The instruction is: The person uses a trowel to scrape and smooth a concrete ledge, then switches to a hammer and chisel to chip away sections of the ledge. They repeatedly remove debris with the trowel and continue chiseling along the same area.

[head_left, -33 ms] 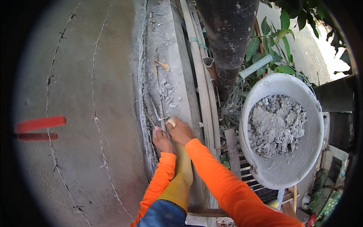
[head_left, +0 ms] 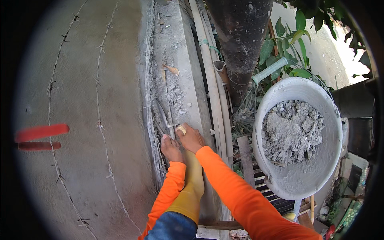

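A ledge runs toward twelve o'clock, a bucket at three. My right hand grips a yellowish handle at its ten o'clock; whether my left hand grasps anything, I can't tell.

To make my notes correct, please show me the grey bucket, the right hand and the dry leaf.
Grey bucket [head_left: 297, 182], head view: lower inner wall.
Right hand [head_left: 192, 140], head view: back of hand.
Dry leaf [head_left: 172, 70], head view: middle.

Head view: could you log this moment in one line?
right hand: holding yellowish piece | left hand: close by, grip unclear | bucket: grey rubble inside
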A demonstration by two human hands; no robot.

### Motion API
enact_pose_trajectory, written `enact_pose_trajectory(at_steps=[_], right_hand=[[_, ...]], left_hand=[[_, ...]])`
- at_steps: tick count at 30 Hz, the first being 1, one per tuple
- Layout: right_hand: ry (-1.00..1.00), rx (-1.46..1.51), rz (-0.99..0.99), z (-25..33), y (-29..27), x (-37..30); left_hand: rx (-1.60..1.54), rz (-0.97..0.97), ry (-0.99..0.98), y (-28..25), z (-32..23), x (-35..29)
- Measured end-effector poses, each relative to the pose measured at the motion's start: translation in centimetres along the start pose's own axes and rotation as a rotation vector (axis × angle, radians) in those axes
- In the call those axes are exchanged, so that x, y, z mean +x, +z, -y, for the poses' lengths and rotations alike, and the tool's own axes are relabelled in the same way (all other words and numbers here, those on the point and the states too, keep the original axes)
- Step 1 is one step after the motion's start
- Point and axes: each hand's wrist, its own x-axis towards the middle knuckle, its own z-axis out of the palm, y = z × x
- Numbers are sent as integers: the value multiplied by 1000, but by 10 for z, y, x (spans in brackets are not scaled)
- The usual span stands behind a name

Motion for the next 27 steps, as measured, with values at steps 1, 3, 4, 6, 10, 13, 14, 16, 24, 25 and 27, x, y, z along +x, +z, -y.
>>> enact_pose_trajectory(at_steps=[1,3,4,6,10,13,14,16,24,25,27], right_hand=[[1,-5,-23,-3,1,-6],[58,30,3,-6,3,-17],[40,53,1,-8,2,-19],[74,80,87,-9,0,-21],[14,20,-54,2,-2,0],[22,92,-4,21,1,18],[5,99,23,27,-1,25],[1,105,17,35,-3,34],[12,135,-34,44,-4,50],[-2,154,-41,44,-6,55],[44,171,-46,42,-7,60]], left_hand=[[-16,29,29,-2,1,-1],[-12,11,30,-3,1,-1],[-21,3,32,-2,1,0],[-36,19,31,-4,0,0],[-32,44,34,-3,0,-1],[-47,-1,33,-1,0,-3],[-69,14,40,1,0,-3],[-74,-14,32,2,0,-3],[-108,16,13,3,-4,-6],[-120,7,-6,4,-4,-6],[-116,1,-10,6,-5,-4]])
